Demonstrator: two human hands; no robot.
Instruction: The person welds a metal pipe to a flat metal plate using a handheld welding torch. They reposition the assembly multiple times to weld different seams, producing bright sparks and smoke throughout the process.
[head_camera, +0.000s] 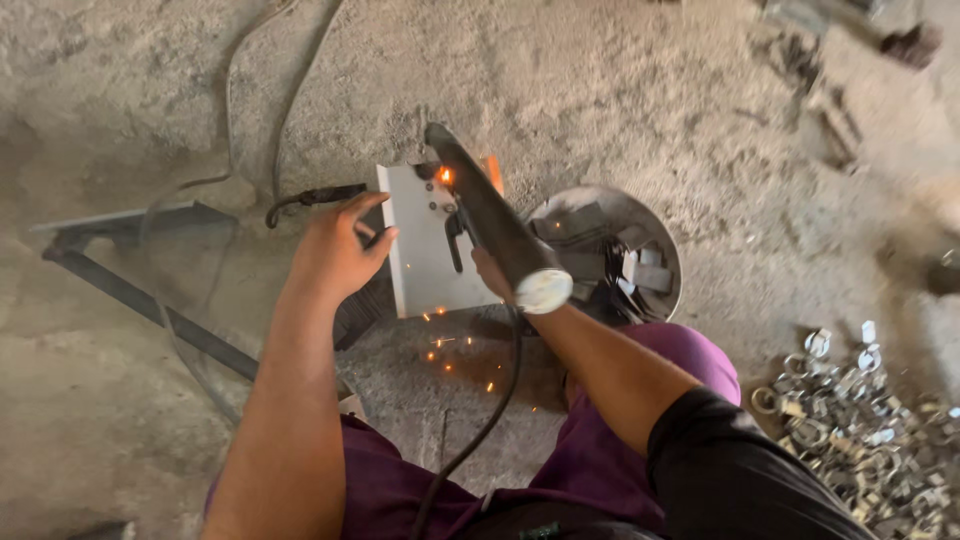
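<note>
The right hand (490, 272) is gripping a dark welding torch (487, 215), sparking at twelve o'clock on the steel plate (425, 262) that the open-fingered left hand (335, 250) is steadying, the weld looking unfinished.

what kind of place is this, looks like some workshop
Most likely a small metalworking or welding shop with work done on a bare dirt floor. The right hand holds a welding torch throwing sparks at a metal plate, beside a bowl of metal scraps and a pile of nuts.
</note>
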